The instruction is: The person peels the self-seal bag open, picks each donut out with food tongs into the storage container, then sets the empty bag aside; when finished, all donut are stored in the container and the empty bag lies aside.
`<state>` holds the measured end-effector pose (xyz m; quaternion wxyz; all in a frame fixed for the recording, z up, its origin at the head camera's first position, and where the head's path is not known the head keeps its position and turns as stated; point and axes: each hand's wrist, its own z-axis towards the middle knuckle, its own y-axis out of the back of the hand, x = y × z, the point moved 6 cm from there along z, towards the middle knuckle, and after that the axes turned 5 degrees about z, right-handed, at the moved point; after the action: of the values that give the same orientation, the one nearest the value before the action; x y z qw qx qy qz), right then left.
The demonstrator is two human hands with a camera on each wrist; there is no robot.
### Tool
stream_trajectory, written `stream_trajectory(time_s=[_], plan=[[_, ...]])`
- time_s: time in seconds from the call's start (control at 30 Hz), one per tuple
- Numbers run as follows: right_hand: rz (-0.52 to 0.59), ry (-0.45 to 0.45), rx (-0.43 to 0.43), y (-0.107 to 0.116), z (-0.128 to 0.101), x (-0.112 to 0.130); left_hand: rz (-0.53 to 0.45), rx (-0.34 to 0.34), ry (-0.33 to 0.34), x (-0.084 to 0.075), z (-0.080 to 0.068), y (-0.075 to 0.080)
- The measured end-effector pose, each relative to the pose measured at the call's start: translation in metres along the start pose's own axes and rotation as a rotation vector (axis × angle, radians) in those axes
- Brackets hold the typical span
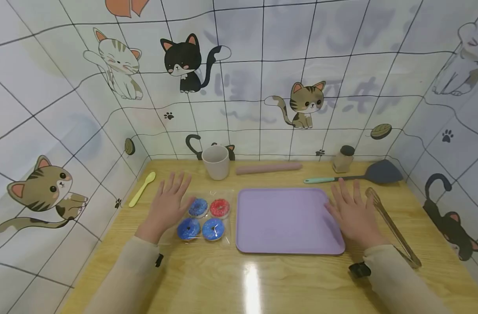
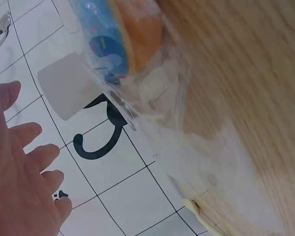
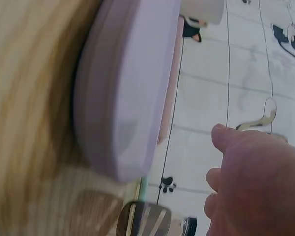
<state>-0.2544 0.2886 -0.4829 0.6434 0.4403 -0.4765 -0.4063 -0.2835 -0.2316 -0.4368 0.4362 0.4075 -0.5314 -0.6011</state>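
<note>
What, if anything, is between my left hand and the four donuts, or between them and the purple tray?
Clear plastic packaging covers the donuts, separating them from your left hand. Toward the purple tray, only that packaging and wooden tabletop show.

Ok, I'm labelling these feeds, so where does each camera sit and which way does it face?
Head: worn on the head, looking forward and down at the table, tray and bagged donuts; the left hand, right hand and both sleeves show.
Left wrist: on that wrist, looking low past the donuts toward the cat-patterned wall; the left hand shows at the left edge.
Right wrist: on that wrist, looking past the tray's edge toward the wall; the right hand shows at lower right.
Shared: both wrist views show the white cup.
</note>
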Motion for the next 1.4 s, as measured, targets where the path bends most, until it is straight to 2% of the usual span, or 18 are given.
stream_trajectory(time_s=[0.2, 0.3, 0.4, 0.6, 0.8, 1.0, 1.13, 1.23, 1.4], plan=[[-0.029, 0.101, -0.043, -0.005, 0.002, 0.037, -0.009, -0.047, -0.024, -0.002, -0.011, 0.002], [-0.01, 0.179, -0.079, -0.005, 0.004, 0.06, -0.013, -0.096, -0.053, 0.0, -0.013, 0.003], [0.034, 0.271, -0.116, -0.007, 0.007, 0.086, -0.025, -0.111, -0.079, 0.005, -0.014, 0.001], [0.147, 0.42, -0.15, -0.023, 0.003, 0.147, -0.095, -0.029, -0.118, 0.015, -0.022, -0.007], [0.202, 0.502, -0.089, -0.041, -0.003, 0.195, -0.166, 0.073, -0.165, 0.023, -0.032, -0.01], [0.233, 0.578, -0.005, -0.047, 0.004, 0.227, -0.229, 0.127, -0.169, 0.035, -0.028, -0.015], [0.248, 0.627, 0.003, -0.05, 0.005, 0.242, -0.257, 0.126, -0.168, 0.036, -0.023, -0.016], [0.233, 0.664, 0.0, -0.056, 0.006, 0.255, -0.282, 0.133, -0.141, 0.037, -0.021, -0.015], [0.242, 0.68, 0.043, -0.065, 0.004, 0.276, -0.322, 0.199, -0.099, 0.04, -0.019, -0.023]])
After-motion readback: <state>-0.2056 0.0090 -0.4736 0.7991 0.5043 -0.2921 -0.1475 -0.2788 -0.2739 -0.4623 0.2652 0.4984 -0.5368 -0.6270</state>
